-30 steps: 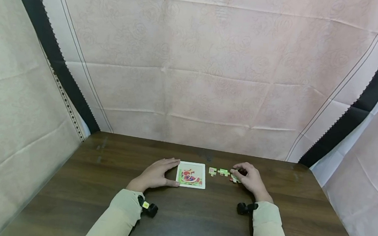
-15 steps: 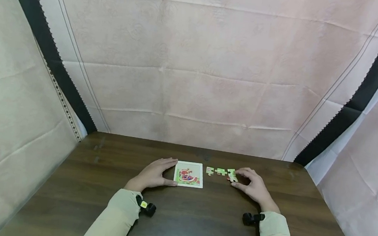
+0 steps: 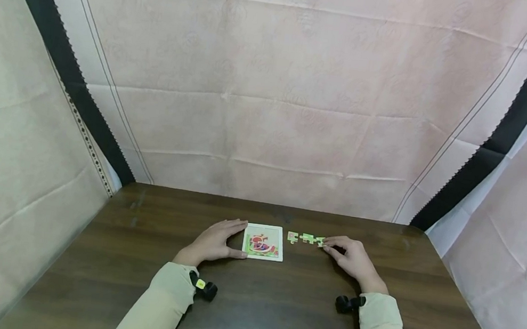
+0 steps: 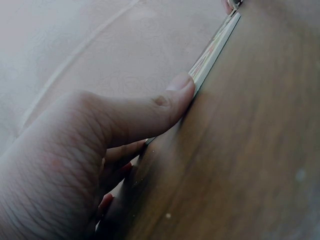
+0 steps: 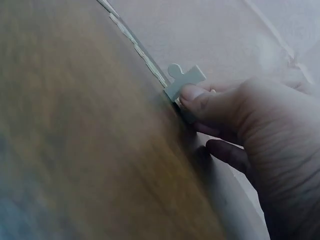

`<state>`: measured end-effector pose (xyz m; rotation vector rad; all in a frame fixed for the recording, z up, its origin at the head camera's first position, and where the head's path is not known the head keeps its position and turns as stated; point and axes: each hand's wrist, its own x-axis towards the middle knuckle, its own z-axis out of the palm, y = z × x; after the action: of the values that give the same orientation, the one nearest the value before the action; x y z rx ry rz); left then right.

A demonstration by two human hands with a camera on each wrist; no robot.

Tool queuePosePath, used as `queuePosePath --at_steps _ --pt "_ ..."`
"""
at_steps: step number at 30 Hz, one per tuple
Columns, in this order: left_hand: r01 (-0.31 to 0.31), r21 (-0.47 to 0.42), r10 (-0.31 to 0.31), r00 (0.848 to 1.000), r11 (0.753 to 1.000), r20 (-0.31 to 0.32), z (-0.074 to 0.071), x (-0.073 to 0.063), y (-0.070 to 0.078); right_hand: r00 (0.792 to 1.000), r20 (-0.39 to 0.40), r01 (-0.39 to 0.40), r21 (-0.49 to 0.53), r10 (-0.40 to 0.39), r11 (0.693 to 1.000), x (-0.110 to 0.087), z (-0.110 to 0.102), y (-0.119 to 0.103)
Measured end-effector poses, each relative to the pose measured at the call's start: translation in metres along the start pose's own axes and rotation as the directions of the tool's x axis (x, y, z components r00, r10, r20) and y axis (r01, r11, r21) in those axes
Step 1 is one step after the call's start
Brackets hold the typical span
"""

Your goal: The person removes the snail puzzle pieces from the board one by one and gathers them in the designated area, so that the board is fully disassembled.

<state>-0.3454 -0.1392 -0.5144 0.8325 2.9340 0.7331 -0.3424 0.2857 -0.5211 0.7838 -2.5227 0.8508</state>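
In the head view a white-framed jigsaw board with a red and green picture lies flat on the table. My left hand spans its left side, thumb at the near corner and fingers at the far one. In the left wrist view the thumb touches the board's edge. To the right of the board my right hand pinches a jigsaw piece between thumb and fingers. The piece is tilted up, its plain grey face showing in the right wrist view. Other green pieces lie in a row beside it.
The brown wooden table runs back to a pale cloth wall. Cloth panels with black trim stand at both sides. Each wrist wears a small black camera.
My right hand first drew back from the rightmost piece, uncovering it. Now its fingers have closed on a piece there and tilted it up. The left hand stays at the board.
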Motion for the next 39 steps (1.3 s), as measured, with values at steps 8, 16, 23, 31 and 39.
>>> queuePosePath --at_steps 8,16,23,31,39 --pt "0.015 0.016 -0.015 1.0 1.0 0.015 0.001 0.0 0.0 0.999 0.033 -0.007 -0.077 0.009 0.997 0.003 -0.004 -0.004" --pt "0.001 0.02 -0.001 1.0 1.0 0.011 0.0 0.001 0.001 0.997 0.07 -0.006 -0.158 0.017 0.987 0.006 -0.009 -0.01" --pt "0.004 0.012 -0.004 1.0 1.0 0.008 -0.001 0.002 0.0 0.995 0.096 0.001 -0.124 0.011 0.992 0.009 -0.007 -0.013" --pt "0.013 0.022 -0.013 1.0 1.0 0.009 0.0 0.002 0.0 0.993 0.105 -0.049 -0.104 0.06 0.993 0.008 -0.007 -0.016" --pt "0.013 0.017 -0.014 1.0 1.0 0.007 -0.001 0.001 0.001 1.0 -0.01 0.007 -0.114 -0.008 0.994 0.007 -0.001 -0.013"
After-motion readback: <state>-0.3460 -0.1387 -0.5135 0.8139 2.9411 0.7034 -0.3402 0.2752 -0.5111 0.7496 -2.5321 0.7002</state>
